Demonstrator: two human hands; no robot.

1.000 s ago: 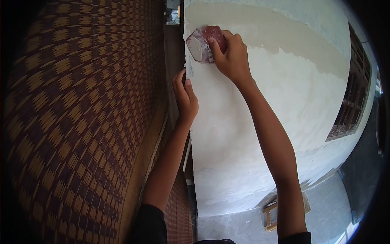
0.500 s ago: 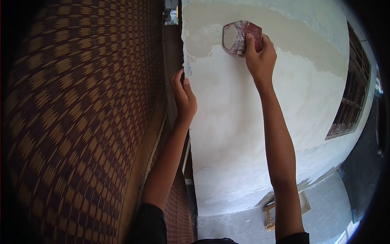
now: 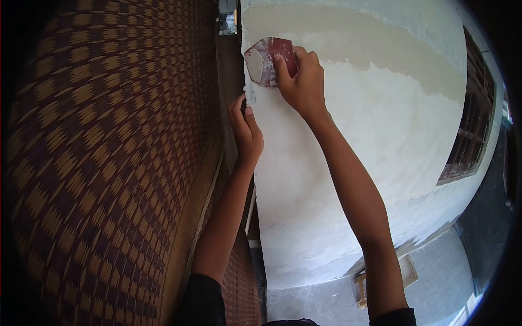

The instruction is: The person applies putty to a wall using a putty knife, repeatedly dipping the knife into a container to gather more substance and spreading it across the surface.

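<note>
My right hand [image 3: 304, 84] is closed on a dark red putty spreader [image 3: 280, 54], its thumb on the near face. Grey-white putty smears the spreader's left part, which lies at the wall's left edge. Around it, the upper part of the white wall [image 3: 310, 157] carries a band of damp beige putty [image 3: 370, 38] with a ragged lower border. Lower down, my left hand [image 3: 247, 130] grips the wall edge [image 3: 250, 98], thumb toward the wall's face and fingers curled around the corner. Its fingertips are partly hidden.
A brown and tan woven panel [image 3: 119, 136] runs along the left, with a narrow gap between it and the wall. A barred window [image 3: 470, 114] sits at the right. On the grey floor [image 3: 440, 266] below lies a wooden-framed object [image 3: 408, 269], partly behind my right forearm.
My right hand has moved left and slightly down with the spreader, from the putty band to the wall's left edge. My left hand has stayed in place.
</note>
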